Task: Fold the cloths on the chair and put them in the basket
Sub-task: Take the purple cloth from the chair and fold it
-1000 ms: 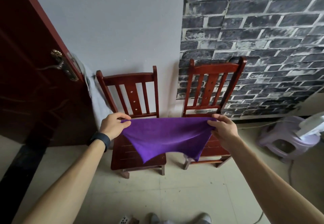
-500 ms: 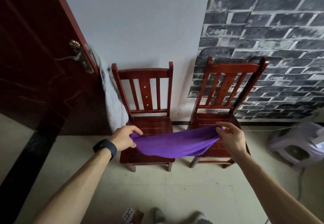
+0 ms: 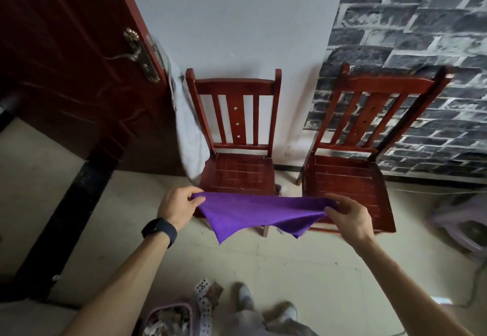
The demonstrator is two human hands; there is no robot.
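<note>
A purple cloth (image 3: 253, 213) hangs stretched between my hands, in front of two red wooden chairs. My left hand (image 3: 179, 206), with a black watch on the wrist, pinches the cloth's left corner. My right hand (image 3: 345, 216) pinches its right corner. Two lower corners droop toward the floor. The left chair (image 3: 237, 172) and the right chair (image 3: 345, 177) both have bare seats. A pinkish basket (image 3: 168, 317) holding patterned cloth sits at the bottom edge by my feet.
A dark red door (image 3: 66, 59) stands open at the left, with a pale cloth (image 3: 188, 125) hanging beside it. A lilac plastic stool (image 3: 466, 227) stands at the right. The brick-pattern wall (image 3: 421, 46) is behind the right chair.
The view has tilted down and the basket has come into sight. My hands have drawn the purple cloth lower and nearer, off the chair seats; both hands keep hold of its corners.
</note>
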